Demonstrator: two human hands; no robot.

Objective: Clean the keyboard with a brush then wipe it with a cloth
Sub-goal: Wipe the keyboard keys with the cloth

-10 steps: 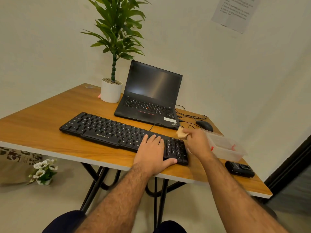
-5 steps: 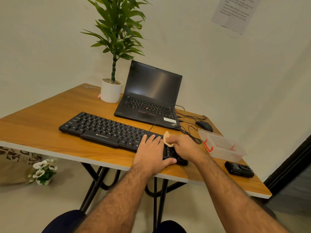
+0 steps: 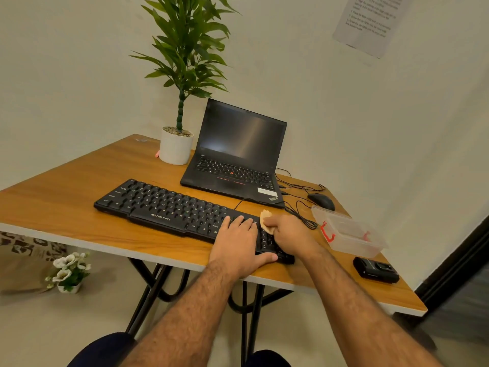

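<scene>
Head camera is showing you leaning over a wooden table (image 3: 66, 207), with the black keyboard (image 3: 172, 207) lying across the middle of the frame. Its long axis is running from middle left down toward lower right, where your hands are meeting it. Your left hand (image 3: 239, 246) is lying flat on the right part of the keys, fingers straight and close together, thumb hooking the near edge, steadying it. Your right hand (image 3: 291, 234) is curling its fingers round a small tan cloth (image 3: 266, 218), pressing it on the number pad end, just right of your left fingertips.

Most of the unwiped keys are stretching away to the left of the cloth, so the coming sweep is probably going that way along the long axis, and your left hand is sitting directly in that path; you would likely be shifting it first.

Your right hand is hiding most of the cloth and the number pad. No brush is showing anywhere; the clear box (image 3: 349, 234) at the right is looking empty, though its contents are hard to judge.
</scene>
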